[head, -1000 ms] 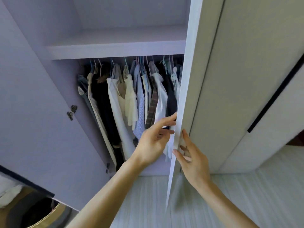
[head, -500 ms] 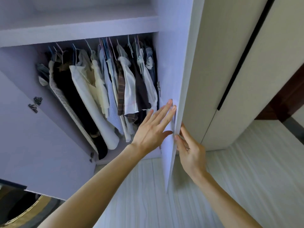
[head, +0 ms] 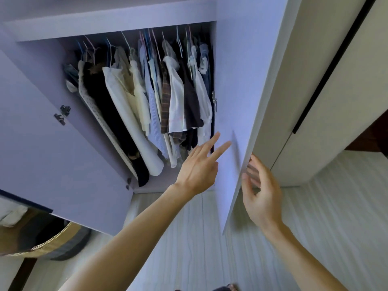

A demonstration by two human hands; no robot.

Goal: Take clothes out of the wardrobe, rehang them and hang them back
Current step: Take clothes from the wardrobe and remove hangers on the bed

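Wardrobe door (head: 241, 80) wider; left hand (head: 197, 171) near

Body in view: bare left hand (head: 197, 170), bare right hand (head: 262, 198), slim bare left forearm (head: 130, 234) and right forearm (head: 310, 259), uncovered to frame edge.

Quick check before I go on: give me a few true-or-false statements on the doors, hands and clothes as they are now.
1. Both the left door and the right door stand open. True.
2. The left hand grips a garment. False: its fingers are straight and it holds nothing, beside the right door's inner face.
3. The clothes hang inside the wardrobe. True.
4. The right hand is among the clothes. False: it is at the right door's outer edge, fingers relaxed.
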